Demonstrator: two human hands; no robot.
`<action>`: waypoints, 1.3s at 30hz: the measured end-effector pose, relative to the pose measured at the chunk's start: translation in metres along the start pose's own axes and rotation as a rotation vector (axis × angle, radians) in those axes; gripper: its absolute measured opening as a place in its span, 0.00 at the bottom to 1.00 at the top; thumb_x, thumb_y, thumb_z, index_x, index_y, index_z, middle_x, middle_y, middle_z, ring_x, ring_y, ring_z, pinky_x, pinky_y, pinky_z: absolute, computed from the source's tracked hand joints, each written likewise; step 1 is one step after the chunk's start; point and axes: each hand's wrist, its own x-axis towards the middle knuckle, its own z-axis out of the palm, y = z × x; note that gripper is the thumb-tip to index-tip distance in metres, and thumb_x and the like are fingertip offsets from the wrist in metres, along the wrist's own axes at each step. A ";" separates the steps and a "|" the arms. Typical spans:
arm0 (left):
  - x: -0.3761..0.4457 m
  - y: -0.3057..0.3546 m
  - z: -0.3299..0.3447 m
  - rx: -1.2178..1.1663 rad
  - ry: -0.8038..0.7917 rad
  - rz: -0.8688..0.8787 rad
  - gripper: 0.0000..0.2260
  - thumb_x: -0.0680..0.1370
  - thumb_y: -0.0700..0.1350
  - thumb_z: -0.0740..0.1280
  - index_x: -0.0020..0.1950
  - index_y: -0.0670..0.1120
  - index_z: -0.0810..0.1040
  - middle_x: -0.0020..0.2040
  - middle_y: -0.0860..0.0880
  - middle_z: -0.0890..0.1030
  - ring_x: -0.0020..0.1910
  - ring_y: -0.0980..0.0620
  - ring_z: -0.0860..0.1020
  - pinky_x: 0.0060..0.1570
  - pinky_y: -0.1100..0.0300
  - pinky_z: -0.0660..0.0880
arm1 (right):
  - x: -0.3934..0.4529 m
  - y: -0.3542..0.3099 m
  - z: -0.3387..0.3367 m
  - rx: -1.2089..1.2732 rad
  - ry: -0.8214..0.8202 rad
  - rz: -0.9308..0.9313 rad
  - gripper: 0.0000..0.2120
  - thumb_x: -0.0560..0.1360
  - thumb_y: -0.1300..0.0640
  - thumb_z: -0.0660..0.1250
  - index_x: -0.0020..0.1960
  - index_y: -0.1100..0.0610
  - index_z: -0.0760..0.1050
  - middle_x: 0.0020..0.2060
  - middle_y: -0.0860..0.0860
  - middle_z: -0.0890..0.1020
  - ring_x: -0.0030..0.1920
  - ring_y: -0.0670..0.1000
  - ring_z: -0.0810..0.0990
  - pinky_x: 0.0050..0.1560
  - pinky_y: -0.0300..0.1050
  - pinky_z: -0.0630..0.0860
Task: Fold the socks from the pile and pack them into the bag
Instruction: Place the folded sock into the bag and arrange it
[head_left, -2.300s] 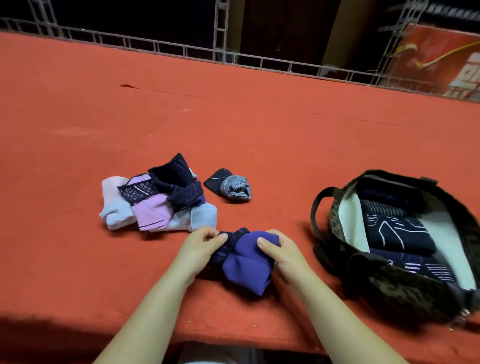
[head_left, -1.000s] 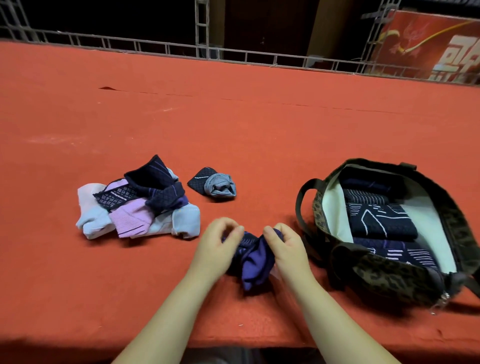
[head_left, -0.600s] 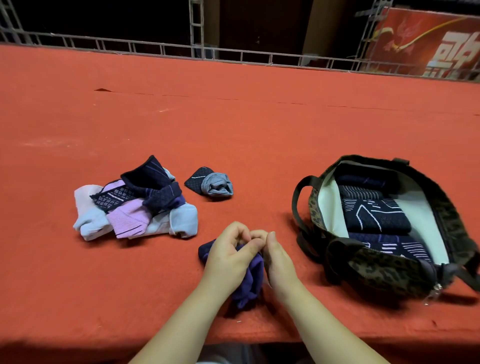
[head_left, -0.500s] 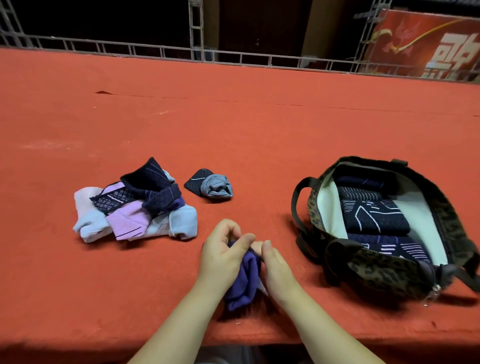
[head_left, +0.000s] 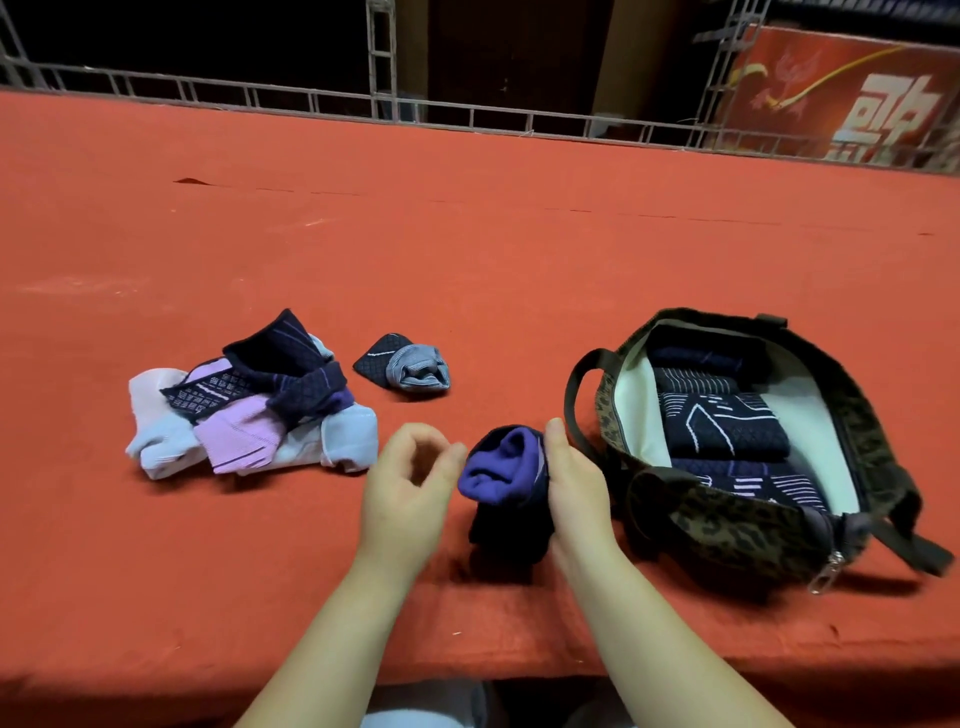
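Red-covered table (head_left: 467, 260), sock pile (head_left: 249, 405), rolled grey pair (head_left: 410, 366), open bag (head_left: 753, 441) (leopard-print)

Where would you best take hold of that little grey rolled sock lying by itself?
Pinch the grey sock bundle across its rounded grey roll, coming from above. That end is bulkiest; the dark patterned tip on its left lies flat on the red cloth, probably harder to catch.

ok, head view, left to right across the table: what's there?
sock pile → loose rolled grey sock → left hand, holding nothing → purple sock bundle gripped by the right hand → open bag with folded socks inside.
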 end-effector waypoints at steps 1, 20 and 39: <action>-0.007 0.004 -0.001 0.033 -0.119 0.052 0.06 0.70 0.48 0.68 0.35 0.51 0.73 0.32 0.58 0.76 0.32 0.64 0.71 0.36 0.70 0.68 | -0.002 -0.002 0.001 0.032 0.007 0.003 0.23 0.77 0.43 0.62 0.42 0.62 0.80 0.38 0.59 0.83 0.40 0.55 0.80 0.48 0.52 0.77; 0.003 -0.017 -0.001 -0.120 -0.396 -0.195 0.12 0.71 0.49 0.67 0.36 0.47 0.65 0.32 0.53 0.67 0.34 0.54 0.65 0.34 0.62 0.65 | -0.018 -0.014 -0.027 -0.069 -0.630 0.079 0.29 0.63 0.36 0.72 0.51 0.59 0.80 0.38 0.52 0.83 0.35 0.47 0.82 0.31 0.38 0.74; 0.079 0.069 0.010 -0.068 -0.654 -0.073 0.05 0.70 0.46 0.68 0.37 0.52 0.73 0.25 0.52 0.69 0.26 0.56 0.63 0.27 0.65 0.59 | 0.011 -0.087 -0.029 -0.242 -0.879 -0.413 0.14 0.66 0.58 0.70 0.52 0.54 0.76 0.39 0.50 0.78 0.42 0.46 0.75 0.46 0.37 0.72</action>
